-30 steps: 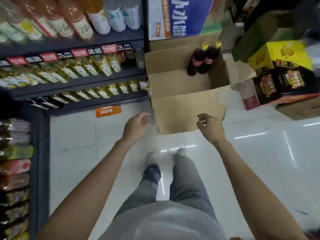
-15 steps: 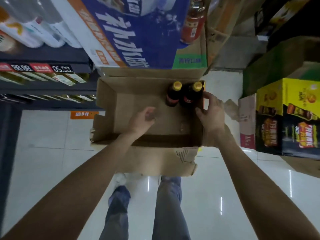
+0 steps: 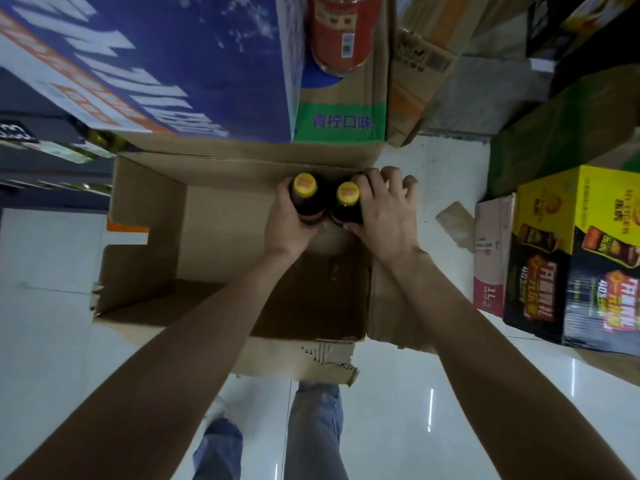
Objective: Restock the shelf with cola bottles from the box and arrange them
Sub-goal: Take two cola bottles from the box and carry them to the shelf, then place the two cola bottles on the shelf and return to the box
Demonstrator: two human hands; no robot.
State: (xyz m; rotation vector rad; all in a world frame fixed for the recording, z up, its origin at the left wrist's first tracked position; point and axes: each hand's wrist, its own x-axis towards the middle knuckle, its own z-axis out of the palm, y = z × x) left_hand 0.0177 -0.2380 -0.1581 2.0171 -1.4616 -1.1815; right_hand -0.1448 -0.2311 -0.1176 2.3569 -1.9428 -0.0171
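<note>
Now | box [image 3: 149,220]: 2 cola btls | L hand [image 3: 289,225] grips left btl [image 3: 306,199] | R hand [image 3: 382,216] grips right btl [image 3: 346,206]

You have two cola bottles in front of you, one with its yellow cap at the left [image 3: 304,199] and one beside it at the right [image 3: 347,206], both standing in one open cardboard box [image 3: 149,237]. Two hands are on them: your left hand [image 3: 289,226] and your right hand [image 3: 384,216], one per bottle. Behind the box stands one blue carton [image 3: 166,64]. To your right there is one yellow-and-black carton [image 3: 581,258] and one pink carton [image 3: 491,251].
</note>
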